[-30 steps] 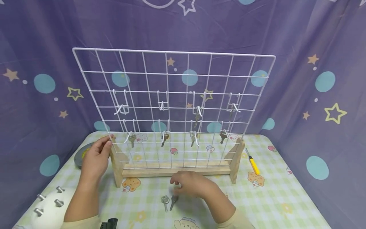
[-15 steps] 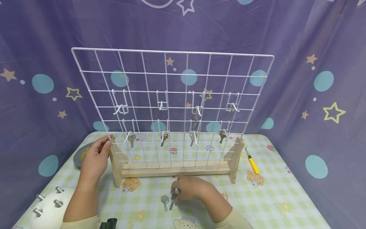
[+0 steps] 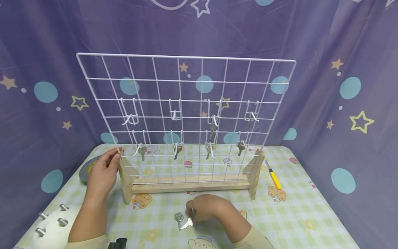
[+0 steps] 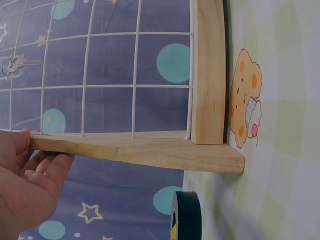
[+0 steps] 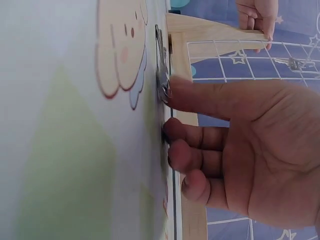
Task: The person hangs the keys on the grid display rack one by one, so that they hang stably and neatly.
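My left hand (image 3: pixel 104 173) grips the upright wooden side of the stand (image 4: pixel 150 154), thumb on one face and fingers on the other in the left wrist view. Low over the tablecloth, my right hand (image 3: pixel 203 207) pinches a key (image 3: pixel 187 223) that glints in the head view. Beside it lies another key (image 3: pixel 178 217) with a ring. In the right wrist view the thumb tip of the right hand (image 5: pixel 270 150) meets the key near the cloth. Behind stands a white wire grid (image 3: pixel 186 56) with hooks; several carry keys (image 3: pixel 142 152), while the upper left hook (image 3: pixel 130 119) shows none.
A yellow-handled screwdriver (image 3: pixel 275 180) lies right of the stand. At left are a dark tape roll (image 4: pixel 189 220) and a white rounded object (image 3: pixel 51 238) with metal pegs. A black object (image 3: pixel 118 243) shows at the bottom edge. A purple curtain (image 3: pixel 311 114) hangs behind.
My right hand has come down to the right-hand key and closed its fingers on it; the key has turned and now glints. The left hand keeps its hold.
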The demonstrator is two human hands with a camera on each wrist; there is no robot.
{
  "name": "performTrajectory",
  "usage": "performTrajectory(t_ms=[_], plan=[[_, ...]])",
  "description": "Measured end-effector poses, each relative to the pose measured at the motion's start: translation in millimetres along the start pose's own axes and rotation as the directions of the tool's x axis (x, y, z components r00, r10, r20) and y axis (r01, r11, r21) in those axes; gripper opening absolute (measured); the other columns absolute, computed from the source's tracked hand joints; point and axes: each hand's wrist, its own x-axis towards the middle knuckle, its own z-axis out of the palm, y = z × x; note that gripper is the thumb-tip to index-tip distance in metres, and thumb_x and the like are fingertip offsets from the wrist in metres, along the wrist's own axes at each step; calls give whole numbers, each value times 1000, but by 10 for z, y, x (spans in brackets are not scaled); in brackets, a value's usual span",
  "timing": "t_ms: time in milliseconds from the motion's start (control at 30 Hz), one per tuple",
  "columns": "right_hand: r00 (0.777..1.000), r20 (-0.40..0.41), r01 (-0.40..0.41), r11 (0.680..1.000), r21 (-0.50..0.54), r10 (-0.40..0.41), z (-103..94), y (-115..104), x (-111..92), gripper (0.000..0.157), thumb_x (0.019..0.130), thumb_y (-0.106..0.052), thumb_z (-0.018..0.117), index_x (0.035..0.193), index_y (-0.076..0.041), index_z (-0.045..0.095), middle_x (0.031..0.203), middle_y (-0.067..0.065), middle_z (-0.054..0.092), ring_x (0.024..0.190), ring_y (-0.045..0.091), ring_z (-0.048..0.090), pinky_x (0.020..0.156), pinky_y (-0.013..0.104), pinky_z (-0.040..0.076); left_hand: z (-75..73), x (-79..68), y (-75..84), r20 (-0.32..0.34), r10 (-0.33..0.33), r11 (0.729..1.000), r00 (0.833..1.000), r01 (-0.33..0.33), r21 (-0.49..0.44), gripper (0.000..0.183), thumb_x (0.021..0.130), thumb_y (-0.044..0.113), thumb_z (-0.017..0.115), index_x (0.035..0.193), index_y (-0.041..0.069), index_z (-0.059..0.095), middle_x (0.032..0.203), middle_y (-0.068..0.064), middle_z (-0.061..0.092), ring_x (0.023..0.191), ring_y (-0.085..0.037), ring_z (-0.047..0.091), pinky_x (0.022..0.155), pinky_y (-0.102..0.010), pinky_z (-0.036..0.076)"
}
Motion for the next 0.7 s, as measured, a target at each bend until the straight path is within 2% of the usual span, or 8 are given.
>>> performTrajectory(t_ms=[167, 333, 433, 533, 700], plan=[[1000, 13, -2, 1000, -6, 3, 2, -26, -28, 21, 74, -25, 82, 75, -27, 62, 71, -18, 57, 66, 4, 51, 63, 20, 45, -4, -3, 11, 1, -10, 1000, 1000, 10, 6, 47, 103, 42, 45, 142, 17, 53, 138, -7, 59, 105, 11, 50, 82, -2, 41], [1000, 3, 10, 1000, 6, -10, -13, -28, -49, 21, 77, -20, 78, 72, -27, 59, 68, -15, 56, 63, 5, 49, 59, 20, 44, -13, -3, 8, 9, -16, 1000, 1000, 16, 13, 48, 103, 44, 44, 143, 20, 52, 140, -5, 58, 107, 10, 50, 82, -2, 41], [999, -33, 28, 999, 31, -27, -56, -6, -66, 21, 83, -19, 74, 73, -27, 57, 68, -14, 54, 61, 4, 47, 56, 21, 43, -17, -4, -3, 17, -15, 1000, 1000, 15, 17, 48, 102, 45, 45, 143, 21, 52, 141, -5, 57, 108, 10, 51, 82, -2, 41], [993, -86, 84, 996, 37, -81, -132, 21, -82, 20, 87, -21, 71, 75, -27, 57, 71, -15, 53, 63, 3, 46, 55, 20, 43, -18, -5, 0, 17, -17, 1000, 1000, 17, 24, 48, 103, 45, 44, 144, 21, 51, 142, -5, 57, 109, 9, 51, 82, -2, 41], [972, -174, 169, 985, 43, -160, -280, 39, -129, 17, 91, -25, 69, 79, -29, 58, 84, -18, 53, 76, 0, 51, 67, 17, 46, -16, -2, 2, 17, -15, 1000, 1000, 15, 21, 48, 103, 45, 44, 144, 21, 51, 142, -4, 56, 111, 8, 51, 82, -1, 41]])
